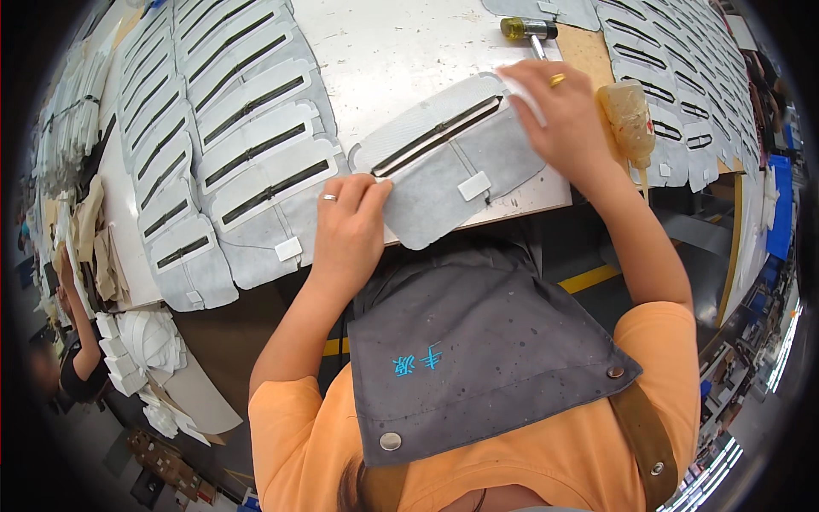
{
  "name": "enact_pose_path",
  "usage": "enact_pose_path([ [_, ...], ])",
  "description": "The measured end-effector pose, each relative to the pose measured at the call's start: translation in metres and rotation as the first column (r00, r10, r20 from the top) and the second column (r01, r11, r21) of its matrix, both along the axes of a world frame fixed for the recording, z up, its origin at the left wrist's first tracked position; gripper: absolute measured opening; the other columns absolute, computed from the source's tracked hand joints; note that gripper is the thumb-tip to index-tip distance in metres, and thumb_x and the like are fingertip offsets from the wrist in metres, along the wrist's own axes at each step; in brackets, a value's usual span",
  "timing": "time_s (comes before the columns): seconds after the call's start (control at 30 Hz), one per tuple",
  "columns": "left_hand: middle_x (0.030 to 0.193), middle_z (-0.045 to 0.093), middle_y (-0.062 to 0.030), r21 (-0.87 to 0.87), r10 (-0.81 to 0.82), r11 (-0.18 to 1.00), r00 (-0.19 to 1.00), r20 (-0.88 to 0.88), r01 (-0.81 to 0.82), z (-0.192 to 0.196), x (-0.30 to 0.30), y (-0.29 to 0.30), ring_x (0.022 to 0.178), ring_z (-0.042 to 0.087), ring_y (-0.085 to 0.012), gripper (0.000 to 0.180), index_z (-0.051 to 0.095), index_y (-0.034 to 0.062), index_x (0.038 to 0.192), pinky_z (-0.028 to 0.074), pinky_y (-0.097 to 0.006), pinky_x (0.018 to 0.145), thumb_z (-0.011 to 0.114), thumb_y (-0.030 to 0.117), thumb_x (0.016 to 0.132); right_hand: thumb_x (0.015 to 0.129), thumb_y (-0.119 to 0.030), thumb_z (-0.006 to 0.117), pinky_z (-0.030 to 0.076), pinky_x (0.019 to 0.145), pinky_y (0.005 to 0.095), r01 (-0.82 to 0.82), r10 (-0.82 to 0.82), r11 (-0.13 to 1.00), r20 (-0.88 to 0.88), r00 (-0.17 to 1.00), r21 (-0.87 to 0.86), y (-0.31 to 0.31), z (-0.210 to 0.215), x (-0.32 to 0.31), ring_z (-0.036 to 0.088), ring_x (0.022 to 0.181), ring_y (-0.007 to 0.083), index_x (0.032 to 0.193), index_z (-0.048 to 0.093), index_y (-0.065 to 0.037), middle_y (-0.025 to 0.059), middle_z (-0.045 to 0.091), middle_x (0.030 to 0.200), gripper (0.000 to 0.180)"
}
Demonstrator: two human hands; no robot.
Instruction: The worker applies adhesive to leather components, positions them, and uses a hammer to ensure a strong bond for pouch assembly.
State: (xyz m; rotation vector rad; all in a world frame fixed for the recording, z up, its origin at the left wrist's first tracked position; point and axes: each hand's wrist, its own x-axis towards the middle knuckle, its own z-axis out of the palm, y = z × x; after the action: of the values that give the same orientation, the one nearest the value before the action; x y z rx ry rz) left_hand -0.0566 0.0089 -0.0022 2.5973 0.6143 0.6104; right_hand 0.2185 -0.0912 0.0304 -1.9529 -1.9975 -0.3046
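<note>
A grey fabric panel (426, 209) lies at the table's front edge, with a dark zipper (437, 134) set in a slot bordered in white. A small white tag (474, 185) hangs on a cord below the zipper. My left hand (351, 218) has its fingertips pressed together on the panel at the zipper's left end. At the opposite end my right hand (563, 119), slightly blurred, pinches a white strip (524, 96) curling up beside the panel's upper right corner. Its fingertips are partly hidden.
Rows of similar zippered panels (256, 141) overlap at left; more panels (661, 81) cover the right side. A hammer (527, 30) with a yellowish head lies behind my right hand. An amber-stained plastic bottle (627, 119) stands right of it. White rolls (145, 346) sit low at left, near another person's arm (84, 328).
</note>
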Motion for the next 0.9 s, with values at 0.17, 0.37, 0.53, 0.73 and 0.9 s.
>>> enact_pose_path([
  [0.17, 0.109, 0.057, -0.0086, 0.007, -0.128, 0.992, 0.992, 0.004, 0.128, 0.002, 0.024, -0.016, 0.102, 0.055, -0.0277, 0.031, 0.062, 0.0027, 0.103, 0.039, -0.037, 0.088, 0.059, -0.006, 0.073, 0.088, -0.020, 0.061, 0.047, 0.084, 0.0429, 0.434, -0.441, 0.897, -0.115, 0.890, -0.077, -0.036, -0.030, 0.019, 0.054, 0.100, 0.0337, 0.127, 0.052, -0.002, 0.0197, 0.057, 0.106, 0.044],
  [0.37, 0.132, 0.053, -0.0099, 0.086, -0.267, 0.958, 0.961, -0.067, 0.272, 0.000, 0.049, -0.021, 0.118, 0.052, -0.0259, 0.041, 0.058, 0.0014, 0.116, 0.038, -0.036, 0.094, 0.057, -0.003, 0.076, 0.093, -0.005, 0.048, 0.045, 0.075, 0.0306, 0.464, -0.524, 0.851, -0.423, 0.739, -0.245, -0.039, -0.005, 0.023, 0.054, 0.080, 0.0216, 0.137, 0.046, -0.002, 0.0143, 0.058, 0.098, 0.044],
  [0.53, 0.136, 0.049, -0.0098, 0.095, -0.219, 0.968, 0.965, -0.146, 0.234, -0.002, 0.050, -0.025, 0.119, 0.049, -0.0263, 0.046, 0.054, 0.0013, 0.122, 0.039, -0.036, 0.094, 0.058, 0.001, 0.076, 0.089, 0.003, 0.043, 0.046, 0.066, 0.0286, 0.308, -0.307, 0.945, -0.628, 0.715, -0.111, -0.063, 0.040, -0.033, 0.054, 0.067, 0.0225, 0.138, 0.044, 0.000, 0.0145, 0.062, 0.092, 0.049],
  [0.73, 0.129, 0.052, -0.0100, 0.080, -0.216, 0.970, 0.965, -0.148, 0.229, -0.001, 0.054, -0.027, 0.117, 0.049, -0.0265, 0.046, 0.055, 0.0012, 0.123, 0.040, -0.037, 0.094, 0.059, 0.003, 0.076, 0.085, 0.001, 0.054, 0.049, 0.054, 0.0395, 0.219, -0.325, 0.913, -0.291, 0.900, -0.344, -0.079, -0.003, -0.059, 0.057, 0.058, 0.0306, 0.147, 0.036, -0.025, 0.0139, 0.052, 0.073, 0.070],
  [0.9, 0.126, 0.054, -0.0101, 0.088, -0.201, 0.974, 0.974, -0.104, 0.210, -0.004, 0.050, -0.027, 0.116, 0.051, -0.0271, 0.045, 0.055, 0.0014, 0.121, 0.042, -0.038, 0.092, 0.060, 0.002, 0.076, 0.086, 0.000, 0.053, 0.048, 0.053, 0.0394, 0.208, -0.200, 0.978, -0.458, 0.866, -0.035, -0.067, 0.013, -0.054, 0.057, 0.058, 0.0302, 0.146, 0.038, -0.023, 0.0147, 0.053, 0.074, 0.066],
])
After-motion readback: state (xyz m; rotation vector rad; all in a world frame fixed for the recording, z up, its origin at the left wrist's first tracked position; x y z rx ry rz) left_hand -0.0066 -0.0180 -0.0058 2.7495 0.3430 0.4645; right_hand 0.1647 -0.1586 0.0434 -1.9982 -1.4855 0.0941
